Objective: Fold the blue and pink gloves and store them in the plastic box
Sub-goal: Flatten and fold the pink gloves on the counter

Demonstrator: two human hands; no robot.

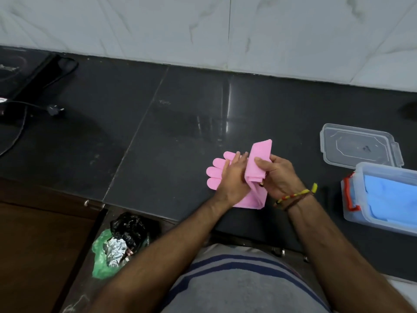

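Observation:
A pink glove [216, 169] lies on the dark counter [171, 123], its fingers pointing left. My left hand [233, 177] presses flat on the glove's palm area. My right hand [278, 175] grips the cuff end, which is lifted and folded upward over the middle. At the right edge stands the clear plastic box [358, 213] with a red latch. Inside it lie the blue gloves [390, 199], folded.
The box's clear lid [358, 145] lies on the counter behind the box. A black appliance [24, 73] with a cord and plug [53, 109] sits at the far left. Below the counter's front edge hang black and green plastic bags [119, 242] with foil.

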